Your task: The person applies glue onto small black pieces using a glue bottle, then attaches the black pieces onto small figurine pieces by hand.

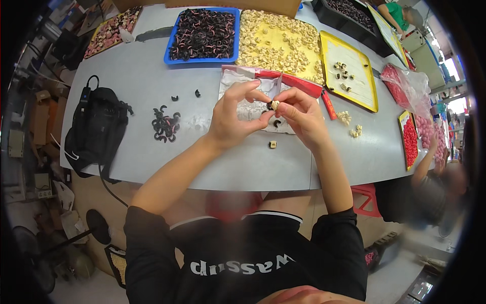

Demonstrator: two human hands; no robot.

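Observation:
My right hand (302, 115) pinches a small cream-coloured piece (275, 105) between thumb and fingers. My left hand (234, 112) meets it from the other side, its thumb and index finger curved around a small black curved piece (269, 106) against the cream one. Both hands are above a worn white sheet with a red edge (230, 77). Below them on the sheet lies a black curved piece (277, 123). A joined cream-and-black piece (273, 145) sits on the grey table (243, 169), nearer to me.
Black curved pieces (166, 124) lie loose at left, beside a black bag (98, 126). Behind are a blue tray (167, 55) of black pieces and a yellow tray (271, 35) of cream ones. Another yellow tray (362, 63), a red-handled tool (329, 105) and cream clusters (344, 118) are at right.

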